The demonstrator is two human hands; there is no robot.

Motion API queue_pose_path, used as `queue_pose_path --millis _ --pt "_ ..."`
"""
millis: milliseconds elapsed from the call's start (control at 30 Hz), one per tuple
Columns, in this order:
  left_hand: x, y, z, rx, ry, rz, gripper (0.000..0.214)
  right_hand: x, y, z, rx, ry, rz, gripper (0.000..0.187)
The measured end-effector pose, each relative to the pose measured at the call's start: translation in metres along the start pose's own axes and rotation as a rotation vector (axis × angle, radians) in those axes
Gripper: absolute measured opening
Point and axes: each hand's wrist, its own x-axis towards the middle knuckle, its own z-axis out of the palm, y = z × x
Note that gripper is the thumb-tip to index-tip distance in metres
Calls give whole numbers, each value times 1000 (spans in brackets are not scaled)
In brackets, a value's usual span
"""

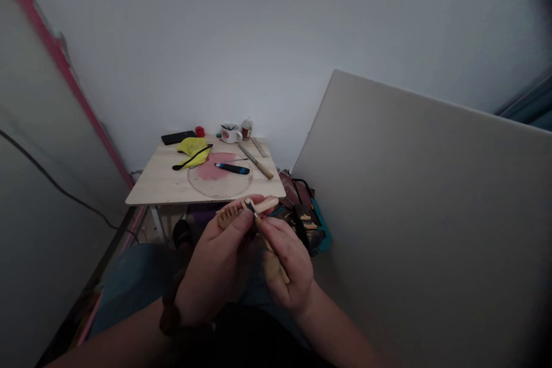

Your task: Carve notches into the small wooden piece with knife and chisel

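In front of my lap, my left hand (222, 253) is closed around a small pale wooden carving (229, 215) with several dark notches on its left part and a rounded end to the right. My right hand (291, 256) grips a wood-handled carving knife (282, 273). The knife's short metal blade lies against the wood, close to my left thumb. Fingers cover part of the carving, so its full shape is hidden.
Beyond my hands stands a small wooden table (146, 187). On it are a blue-black utility knife (233, 168), a file (256, 162), a yellow cloth (194, 149), a black phone-like slab (178, 137) and a white mug (232, 135). A teal-edged toolbox (324, 230) is beside it, near a large panel (414, 195).
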Motion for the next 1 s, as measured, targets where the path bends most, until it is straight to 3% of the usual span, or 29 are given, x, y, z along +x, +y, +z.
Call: queue_pose_path --millis 200,433,667,867,1000 --pt "3 9 3 -29 -56 -35 34 -4 0 -5 24 -40 -6 69" --pt "2 0 -5 55 -67 -13 37 -3 -3 0 -15 -9 22 69" --pt "3 4 1 -22 9 -6 36 0 -4 -4 -19 -56 8 67" --pt "1 -4 -6 96 -72 32 38 0 -4 -5 -47 -29 23 68" --pt "1 1 -3 30 -26 24 36 -1 -1 -4 -29 -47 -1 70"
